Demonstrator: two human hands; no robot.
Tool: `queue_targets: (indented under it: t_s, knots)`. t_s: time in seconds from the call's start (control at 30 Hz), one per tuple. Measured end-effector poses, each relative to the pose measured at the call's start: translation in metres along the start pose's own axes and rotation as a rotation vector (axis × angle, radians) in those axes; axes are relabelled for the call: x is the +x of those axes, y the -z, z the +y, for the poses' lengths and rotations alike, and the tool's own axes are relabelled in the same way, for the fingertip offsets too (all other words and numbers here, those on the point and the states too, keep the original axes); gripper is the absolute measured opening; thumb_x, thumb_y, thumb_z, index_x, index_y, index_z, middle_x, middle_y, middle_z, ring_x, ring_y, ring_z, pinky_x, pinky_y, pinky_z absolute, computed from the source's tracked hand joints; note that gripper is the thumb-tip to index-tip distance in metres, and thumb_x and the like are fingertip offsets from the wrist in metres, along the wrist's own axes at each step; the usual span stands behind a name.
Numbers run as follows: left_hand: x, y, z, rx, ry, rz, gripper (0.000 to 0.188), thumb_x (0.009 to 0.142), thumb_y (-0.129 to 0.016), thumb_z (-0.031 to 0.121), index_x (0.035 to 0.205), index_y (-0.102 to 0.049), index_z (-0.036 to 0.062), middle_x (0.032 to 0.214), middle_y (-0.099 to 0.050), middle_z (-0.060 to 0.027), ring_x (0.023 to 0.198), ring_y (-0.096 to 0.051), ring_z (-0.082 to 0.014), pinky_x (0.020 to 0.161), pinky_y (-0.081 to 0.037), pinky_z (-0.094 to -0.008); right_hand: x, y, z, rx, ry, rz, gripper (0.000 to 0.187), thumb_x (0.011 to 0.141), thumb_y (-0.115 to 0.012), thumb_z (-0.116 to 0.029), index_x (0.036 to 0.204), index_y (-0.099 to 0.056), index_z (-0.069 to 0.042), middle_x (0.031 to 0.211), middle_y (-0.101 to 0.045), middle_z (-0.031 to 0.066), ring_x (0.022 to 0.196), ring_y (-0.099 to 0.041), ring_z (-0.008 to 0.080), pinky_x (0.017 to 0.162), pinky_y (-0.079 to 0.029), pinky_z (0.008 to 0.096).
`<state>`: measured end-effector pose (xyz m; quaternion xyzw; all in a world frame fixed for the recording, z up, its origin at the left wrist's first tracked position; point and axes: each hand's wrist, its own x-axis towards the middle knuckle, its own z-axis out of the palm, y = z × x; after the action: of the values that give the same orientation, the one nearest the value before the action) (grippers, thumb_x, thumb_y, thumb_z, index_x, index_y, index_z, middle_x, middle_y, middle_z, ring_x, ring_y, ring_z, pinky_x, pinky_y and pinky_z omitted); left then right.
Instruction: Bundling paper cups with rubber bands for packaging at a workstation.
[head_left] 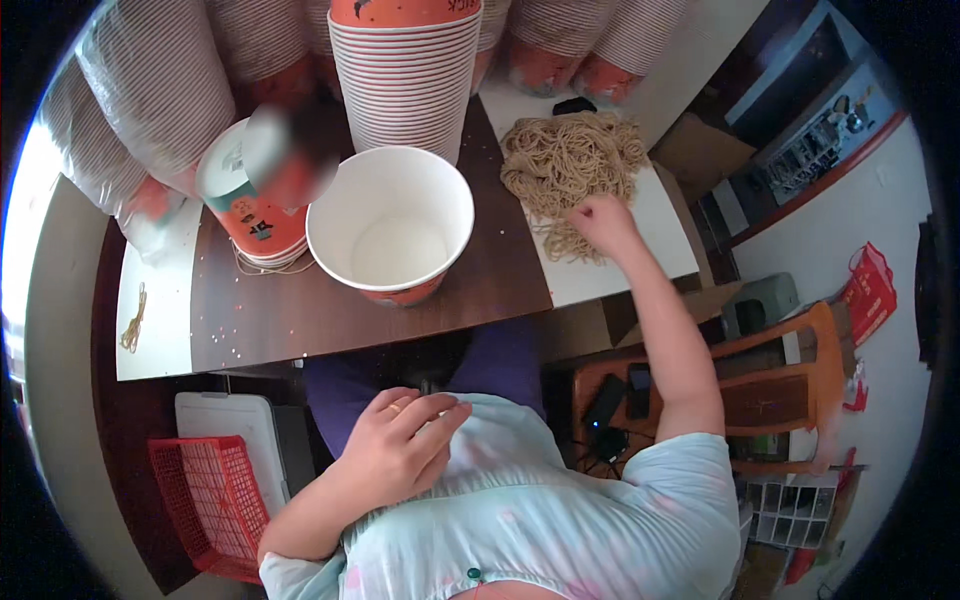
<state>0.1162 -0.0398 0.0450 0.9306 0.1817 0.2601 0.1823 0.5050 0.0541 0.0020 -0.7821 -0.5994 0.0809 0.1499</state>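
Right hand [603, 225] was at the near edge of the tan cord heap [570, 160] on the white surface [585, 287], fingers curled inward; couldn't tell if they pinched a strand. Left hand [400, 440] was in front of the torso, fingers half bent, couldn't tell if they gripped anything. White-lined paper bucket [390, 220] stood mouth-up on the brown tabletop [500, 285], just nearside of the tall nested bucket stack [405, 90].
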Motion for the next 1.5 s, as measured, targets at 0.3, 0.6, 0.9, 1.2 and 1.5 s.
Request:
queue_targets:
  t_s: [0.3, 0.6, 0.9, 1.2, 1.5]
  knots:
    - [0.025, 0.003, -0.012, -0.290, 0.105, 0.071, 0.025, 0.072, -0.064, 0.000, 0.097, -0.065, 0.0012, 0.093, -0.065, -0.0108, 0.081, -0.064, -0.0261, 0.074, -0.051, -0.0358, 0.034, 0.020, -0.010, 0.663, -0.095, 0.085, 0.019, 0.080, -0.069, -0.020, 0.084, -0.069, -0.001, 0.080, -0.069, 0.0080, 0.075, -0.062, 0.0138, 0.070, -0.046, 0.0287]
    - [0.096, 0.066, -0.047, -0.592, 0.317, 0.364, 0.015, 0.088, -0.060, 0.006, 0.100, -0.065, -0.0014, 0.083, -0.065, -0.0051, 0.076, -0.060, -0.0096, 0.069, -0.049, -0.0243, 0.021, 0.125, -0.111, 1.341, 0.493, -0.240, 0.005, 0.089, -0.055, -0.008, 0.089, -0.057, -0.003, 0.089, -0.067, 0.0104, 0.080, -0.064, 0.0158, 0.076, -0.052, 0.0286]
    - [0.116, 0.087, -0.062, -1.173, 0.580, 0.284, 0.041, 0.094, -0.058, 0.035, 0.106, -0.064, -0.0030, 0.089, -0.065, -0.0058, 0.072, -0.059, -0.0086, 0.067, -0.049, -0.0226, -0.009, 0.115, -0.182, 1.064, 0.582, -0.579, 0.004, 0.085, -0.060, -0.005, 0.087, -0.058, -0.001, 0.080, -0.062, 0.0061, 0.063, -0.060, 0.0104, 0.059, -0.049, 0.0234]
    - [0.101, 0.093, -0.057, -0.977, 0.578, 0.286, 0.022, 0.092, -0.061, 0.019, 0.089, -0.066, -0.0022, 0.073, -0.063, -0.0020, 0.067, -0.057, -0.0064, 0.062, -0.048, -0.0210, -0.018, 0.093, -0.204, 0.946, 0.649, -0.485, 0.006, 0.085, -0.063, -0.004, 0.089, -0.059, -0.002, 0.080, -0.059, -0.0008, 0.070, -0.053, 0.0036, 0.063, -0.044, 0.0189]
    - [0.102, 0.129, -0.052, -0.901, 0.479, 0.365, 0.015, 0.085, -0.069, 0.011, 0.089, -0.064, -0.0026, 0.078, -0.064, -0.0024, 0.070, -0.058, -0.0069, 0.064, -0.048, -0.0209, -0.028, 0.111, -0.235, 0.626, 0.997, 0.101, 0.008, 0.081, -0.066, 0.001, 0.088, -0.062, 0.000, 0.075, -0.057, 0.0028, 0.066, -0.055, 0.0078, 0.058, -0.043, 0.0229]
